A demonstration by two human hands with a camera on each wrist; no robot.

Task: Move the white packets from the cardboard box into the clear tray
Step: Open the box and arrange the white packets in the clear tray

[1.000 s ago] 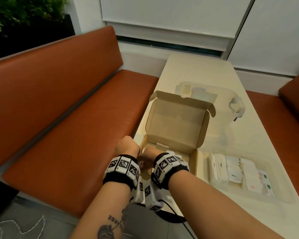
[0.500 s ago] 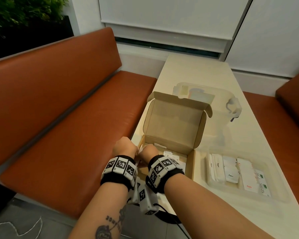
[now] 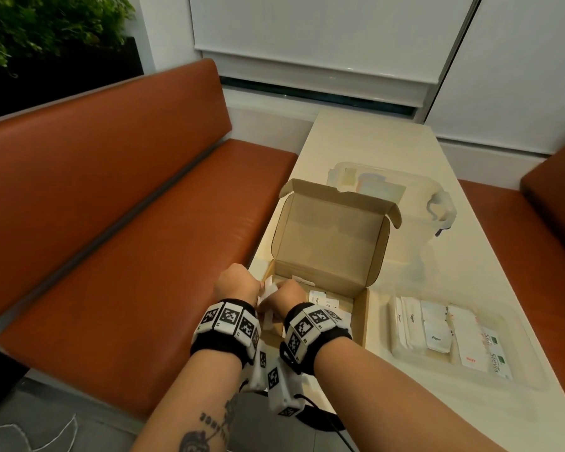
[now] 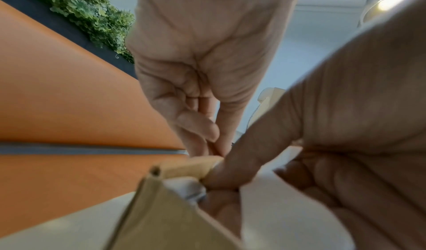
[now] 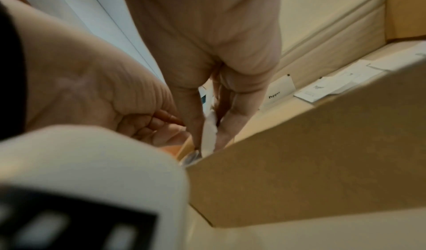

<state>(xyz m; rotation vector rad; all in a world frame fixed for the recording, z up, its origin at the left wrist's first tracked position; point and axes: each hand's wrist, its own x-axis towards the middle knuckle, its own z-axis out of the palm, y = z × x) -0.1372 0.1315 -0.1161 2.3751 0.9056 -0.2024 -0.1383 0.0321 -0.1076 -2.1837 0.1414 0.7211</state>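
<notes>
Both hands bunched at the box's near-left corner

Right hand (image 3: 286,296) pinches white packets (image 5: 208,135) over the cardboard box (image 3: 331,243); left hand (image 3: 237,285) is curled beside it, grip unclear. Clear tray (image 3: 522,370) sits right.

From the head we look forward and down over both wrists onto the table (image 3: 366,151). Our left wrist view sits very close, looking along the palm toward the bench (image 4: 69,99). Our right wrist view, equally near, faces into the cardboard box (image 5: 311,172). All three share that box's near left corner (image 3: 271,324).
</notes>
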